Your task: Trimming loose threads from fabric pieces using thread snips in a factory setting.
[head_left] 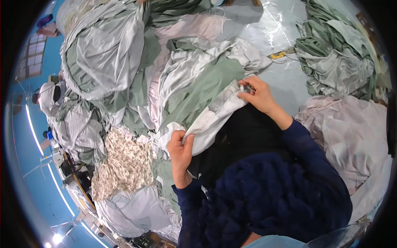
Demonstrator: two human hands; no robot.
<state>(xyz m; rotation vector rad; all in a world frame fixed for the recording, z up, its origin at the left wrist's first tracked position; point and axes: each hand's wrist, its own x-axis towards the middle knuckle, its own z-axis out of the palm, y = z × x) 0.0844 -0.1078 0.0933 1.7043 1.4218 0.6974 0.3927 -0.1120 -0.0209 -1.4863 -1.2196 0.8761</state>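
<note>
Across my lap lies a green and white cloth [206, 89], its white hemmed edge turned up toward me. My left hand [180, 151] is closed on the near left end of that edge, thumb pressed against the fingers. Farther right, my right hand [258, 96] pinches the other end of the same edge. A small dark item with a pale tip [246, 88] shows between the right thumb and fingers; its kind cannot be made out. The edge is stretched between both hands, and the rest of the cloth falls away from me in loose folds.
Large heaps of green and white fabric [109, 53] rise at the far left. A floral cloth [124, 165] lies on the left, pale pinkish cloth [343, 132] and green bundles [335, 53] on the right. A yellow item [278, 55] rests on the grey floor [283, 80]. Someone in white [49, 99] is far left.
</note>
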